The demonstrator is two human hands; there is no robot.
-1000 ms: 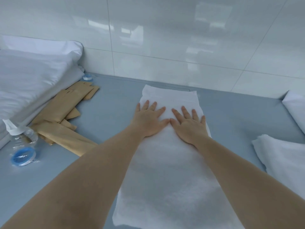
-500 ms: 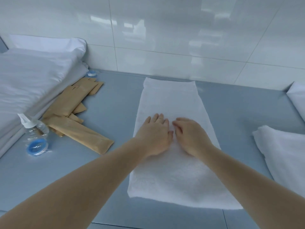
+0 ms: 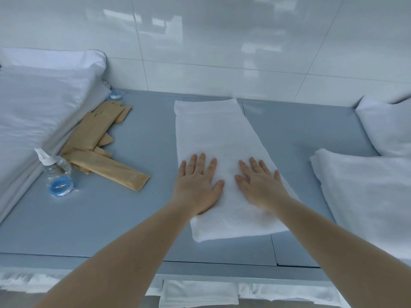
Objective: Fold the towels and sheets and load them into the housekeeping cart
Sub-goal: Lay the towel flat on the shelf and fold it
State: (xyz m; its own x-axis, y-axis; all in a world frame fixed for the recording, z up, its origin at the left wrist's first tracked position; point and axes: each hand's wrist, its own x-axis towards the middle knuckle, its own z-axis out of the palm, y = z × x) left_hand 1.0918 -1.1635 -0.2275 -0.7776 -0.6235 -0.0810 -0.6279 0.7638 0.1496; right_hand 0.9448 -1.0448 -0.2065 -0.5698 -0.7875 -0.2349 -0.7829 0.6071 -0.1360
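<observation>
Linen (image 3: 42, 103) is stacked at the far left, white and folded, lying against the tiled wall (image 3: 222, 41). Just beside it on the grey-blue table (image 3: 111, 218) sit a small clear bottle (image 3: 56, 172) with a blue label and a loose pile of tan paper packets (image 3: 97, 147). Toward the middle, the towel (image 3: 213, 134) lies as a long narrow strip running from the wall toward the near edge, already folded lengthwise by the look of its doubled near end. The left hand (image 3: 198, 185) presses flat on it, fingers straight and spread, gripping nothing. The right hand (image 3: 260, 183) does the same just beside it, palm down, fingers extended. Terry cloth of this kind is likely soft, light and limp, so it will sag wherever it is unsupported; the sensible hold for the next fold is probably the two near corners, pinched together and carried toward the far end. At the right, more white towels (image 3: 367, 196) and a pillow-like bundle (image 3: 387, 125) wait, well apart from the hands.
</observation>
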